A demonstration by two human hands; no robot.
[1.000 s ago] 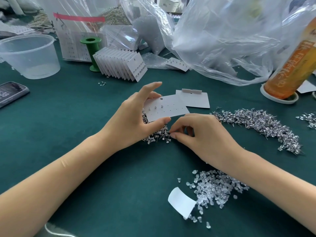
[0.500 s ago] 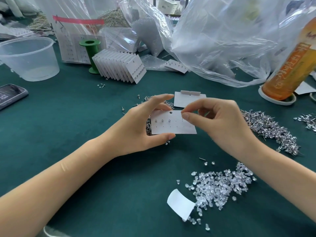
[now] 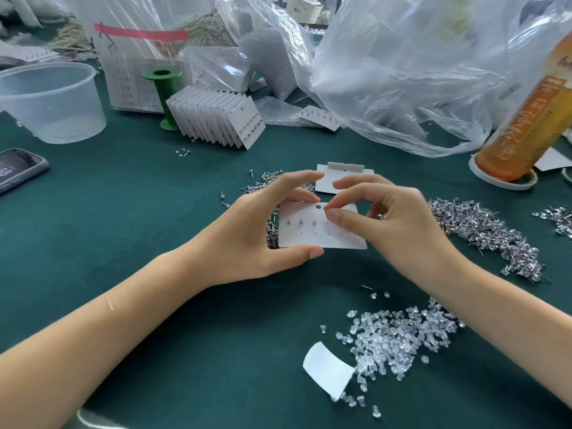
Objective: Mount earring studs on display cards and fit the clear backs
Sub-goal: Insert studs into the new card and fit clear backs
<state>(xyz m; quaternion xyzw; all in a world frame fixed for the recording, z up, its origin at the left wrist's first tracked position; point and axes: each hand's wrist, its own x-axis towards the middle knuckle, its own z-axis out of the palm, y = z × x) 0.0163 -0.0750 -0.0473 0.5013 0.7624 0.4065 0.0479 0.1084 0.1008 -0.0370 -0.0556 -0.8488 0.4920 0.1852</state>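
The white rectangular display card (image 3: 322,226) sits between my two hands, just above the green cloth-covered table (image 3: 123,212). Three small silver studs (image 3: 301,222) already sit in its top row, with rows of empty holes beside and below them. My left hand (image 3: 263,230) grips the card by its left end, thumb along the lower edge and fingers curled over the upper edge. My right hand (image 3: 396,221) pinches thumb and forefinger together at the fourth hole of the top row; whatever they hold is too small for me to make out.

Just past my fingertips lies a second blank white card with a clear hang tab (image 3: 343,178). Under and beyond my left hand is a scatter of loose silver studs (image 3: 266,181); a bigger heap of the same studs (image 3: 483,230) spreads out beyond my right hand. Beside my right forearm lies the pile of clear plastic backs (image 3: 399,339), with a curled white paper slip (image 3: 328,370) at its near edge.

Further out beyond my left hand stand a fanned stack of filled white cards (image 3: 223,119), a green plastic spool (image 3: 162,94), a clear plastic tub (image 3: 49,103) and a dark phone (image 3: 18,168). Beyond my right hand billow crumpled clear plastic bags (image 3: 402,72) and an orange bottle (image 3: 532,119).
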